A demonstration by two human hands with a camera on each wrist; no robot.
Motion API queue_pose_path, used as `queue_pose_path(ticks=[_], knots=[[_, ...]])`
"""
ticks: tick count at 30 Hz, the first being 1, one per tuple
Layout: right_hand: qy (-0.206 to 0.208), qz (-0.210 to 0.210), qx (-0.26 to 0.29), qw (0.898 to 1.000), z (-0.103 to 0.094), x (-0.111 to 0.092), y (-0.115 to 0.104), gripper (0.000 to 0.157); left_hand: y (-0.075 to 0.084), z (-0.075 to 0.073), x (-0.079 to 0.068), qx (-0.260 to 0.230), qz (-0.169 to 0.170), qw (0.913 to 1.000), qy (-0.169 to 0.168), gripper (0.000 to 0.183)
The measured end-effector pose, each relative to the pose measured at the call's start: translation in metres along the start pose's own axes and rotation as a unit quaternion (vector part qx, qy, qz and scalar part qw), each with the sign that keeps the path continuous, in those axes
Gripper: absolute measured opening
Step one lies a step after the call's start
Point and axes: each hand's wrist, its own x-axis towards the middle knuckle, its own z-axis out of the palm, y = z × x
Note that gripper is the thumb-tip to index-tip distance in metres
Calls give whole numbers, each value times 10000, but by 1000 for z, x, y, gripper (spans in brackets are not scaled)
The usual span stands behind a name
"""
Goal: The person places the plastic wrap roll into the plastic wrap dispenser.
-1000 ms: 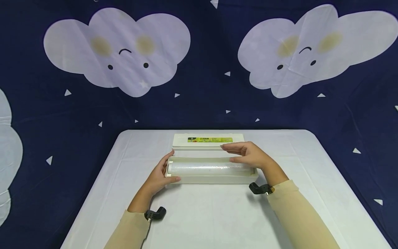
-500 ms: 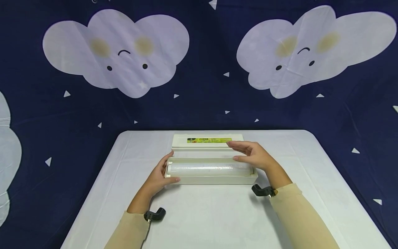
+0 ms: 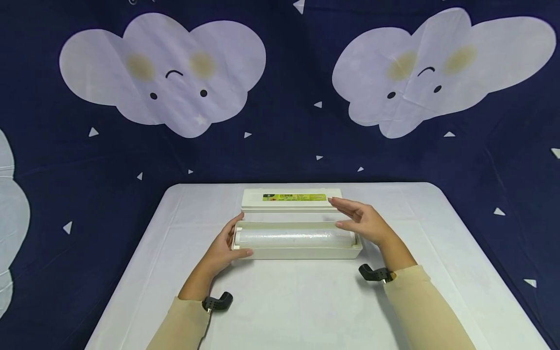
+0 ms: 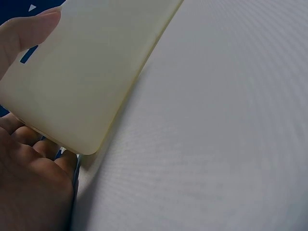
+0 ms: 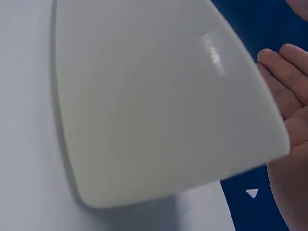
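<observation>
A long off-white plastic box [image 3: 302,253] lies crosswise on the white table in the head view, its top uncovered. Inside it is a shiny roll of cling film [image 3: 295,237]. My left hand [image 3: 220,250] grips the box's left end, thumb on the front wall and fingers round the end and back. In the left wrist view the box wall [image 4: 86,86] sits between thumb and fingers. My right hand [image 3: 366,222] hovers over the box's right end, fingers extended and holding nothing. The right wrist view shows its fingers [image 5: 284,77] beyond the box wall [image 5: 159,110].
Just behind the box lies a matching off-white lid [image 3: 253,198] with a green and yellow label. The white table [image 3: 297,306] extends around both. A dark blue curtain [image 3: 297,87] with printed clouds hangs behind the table's far edge.
My right hand has moved to the right along the box, from above the roll toward its right end. My left hand still holds the left end, and the box stays put.
</observation>
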Motion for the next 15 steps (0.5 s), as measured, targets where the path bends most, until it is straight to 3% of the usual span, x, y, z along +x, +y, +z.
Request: queue_pose_path(ticks=[15], knots=[[324,223,142,9991,-6,-22,17,75,0,0,1,-30,1,10000,29,116]])
